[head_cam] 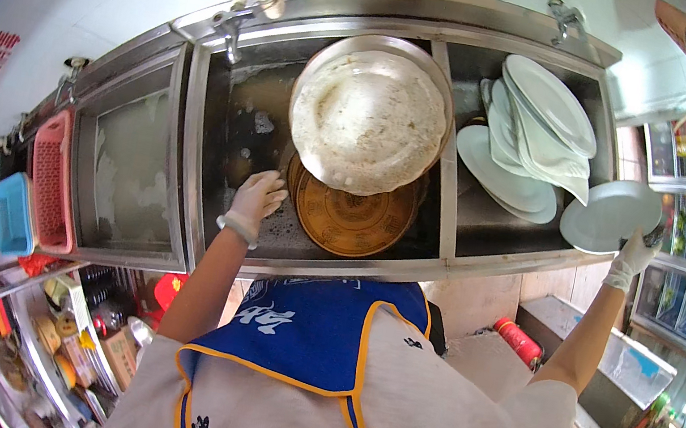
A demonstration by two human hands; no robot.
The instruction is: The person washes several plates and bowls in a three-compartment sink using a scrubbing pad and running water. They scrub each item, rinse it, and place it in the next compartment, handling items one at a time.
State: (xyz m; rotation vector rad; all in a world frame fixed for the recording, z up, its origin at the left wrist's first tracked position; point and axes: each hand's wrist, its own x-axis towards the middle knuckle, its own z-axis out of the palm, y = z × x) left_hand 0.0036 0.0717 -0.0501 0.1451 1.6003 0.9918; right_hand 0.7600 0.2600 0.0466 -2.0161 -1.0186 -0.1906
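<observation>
My left hand (258, 198), in a thin pale glove with a ring at the wrist, hovers over the middle sink basin with nothing visible in it. Beside its fingertips a brown patterned round plate (348, 225) lies in the basin, partly covered by a big pale metal dish (369, 120) with brownish stains. Far to the right, my gloved right hand (633, 259) grips the edge of a white oval plate (611, 215) at the sink's right end. A dark scouring pad (654, 236) shows at that hand. White plates (551, 106) are piled unevenly in the right basin.
Murky water with foam stands in the middle basin (256, 124). A left basin (132, 172) holds cloudy water. Pink (53, 186) and blue (14, 213) plastic baskets stand at its left. Taps (231, 35) line the back. A red cylinder (519, 342) lies low at right.
</observation>
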